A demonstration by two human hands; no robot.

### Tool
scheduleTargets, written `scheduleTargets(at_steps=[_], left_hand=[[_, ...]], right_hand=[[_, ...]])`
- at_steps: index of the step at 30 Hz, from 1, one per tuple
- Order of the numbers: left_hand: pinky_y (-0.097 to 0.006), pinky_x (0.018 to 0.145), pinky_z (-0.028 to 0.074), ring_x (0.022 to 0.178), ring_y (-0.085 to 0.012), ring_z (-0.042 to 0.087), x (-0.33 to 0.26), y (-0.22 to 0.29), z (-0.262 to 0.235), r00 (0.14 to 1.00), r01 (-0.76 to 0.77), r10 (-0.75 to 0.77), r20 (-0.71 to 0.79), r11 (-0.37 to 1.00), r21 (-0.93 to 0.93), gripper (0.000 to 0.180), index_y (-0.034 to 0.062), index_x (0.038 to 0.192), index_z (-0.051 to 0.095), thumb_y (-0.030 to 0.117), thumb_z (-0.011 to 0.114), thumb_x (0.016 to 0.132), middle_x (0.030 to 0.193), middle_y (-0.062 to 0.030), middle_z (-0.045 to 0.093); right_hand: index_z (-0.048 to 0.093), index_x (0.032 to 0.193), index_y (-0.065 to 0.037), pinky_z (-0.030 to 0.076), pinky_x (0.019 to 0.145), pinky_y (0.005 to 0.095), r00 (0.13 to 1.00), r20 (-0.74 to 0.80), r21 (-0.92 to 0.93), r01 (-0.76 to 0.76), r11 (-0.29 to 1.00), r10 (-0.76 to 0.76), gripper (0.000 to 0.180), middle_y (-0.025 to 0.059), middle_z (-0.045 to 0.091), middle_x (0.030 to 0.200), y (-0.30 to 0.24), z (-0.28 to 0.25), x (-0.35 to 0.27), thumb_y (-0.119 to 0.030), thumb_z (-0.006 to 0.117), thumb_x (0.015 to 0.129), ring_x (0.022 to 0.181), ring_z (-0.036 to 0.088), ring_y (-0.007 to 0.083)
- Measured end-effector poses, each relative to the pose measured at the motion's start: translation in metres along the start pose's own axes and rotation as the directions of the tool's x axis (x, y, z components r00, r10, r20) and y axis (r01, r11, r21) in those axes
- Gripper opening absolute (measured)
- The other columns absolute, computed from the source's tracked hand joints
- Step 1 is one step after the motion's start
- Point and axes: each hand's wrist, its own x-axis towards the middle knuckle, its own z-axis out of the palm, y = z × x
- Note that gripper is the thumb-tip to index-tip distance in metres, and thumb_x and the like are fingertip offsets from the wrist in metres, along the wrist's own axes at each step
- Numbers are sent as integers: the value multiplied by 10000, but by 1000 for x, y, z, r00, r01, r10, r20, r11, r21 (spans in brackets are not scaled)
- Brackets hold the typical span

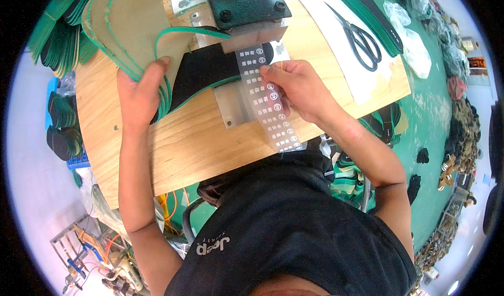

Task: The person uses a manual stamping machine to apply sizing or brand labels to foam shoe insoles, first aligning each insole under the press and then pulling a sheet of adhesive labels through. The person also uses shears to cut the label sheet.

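My left hand (140, 94) is closed round the near end of a stack of beige insoles (126, 23) with green edges, thumb on top. A black insole (202, 75) with a green rim stretches from that hand to under the metal block (254, 38) of a press (245, 4). Between thumb and fingers, my right hand (302, 88) pinches a clear strip of printed labels (274, 118). The strip's far end lies over the black insole beside the block; its near end hangs past a small metal plate (228, 107). Some right fingers are hidden behind the strip.
Black-handled scissors (362, 44) lie on white paper (328, 12) at the table's right, beside a stack of black and green insoles (373, 18). More insole bundles (65, 112) stand at the left. Bagged goods (407, 12) sit on the green floor at far right.
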Motion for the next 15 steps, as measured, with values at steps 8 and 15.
scheduleTargets(at_steps=[8, 15], left_hand=[[-267, 720, 446, 782, -130, 561, -2, 2, 8, 1000, 2, -2, 31, 1000, 20, 233, -28, 989, 620, 86, 610, 786, 877, -48, 634], [-355, 771, 470, 828, -297, 602, -5, 13, 24, 943, -214, 84, 323, 895, 392, 424, 47, 1066, 607, 163, 748, 683, 939, -148, 641]], right_hand=[[597, 740, 7, 392, 345, 243, 1000, -10, 10, -9, 1000, 9, 297, 48, 577, 593, 3, -2, 1, -221, 549, 925, 428, 510, 110], [594, 735, -1, 396, 343, 242, 999, -37, -26, -23, 999, 22, 297, 42, 555, 571, 0, 1, 1, -224, 555, 927, 417, 504, 106]])
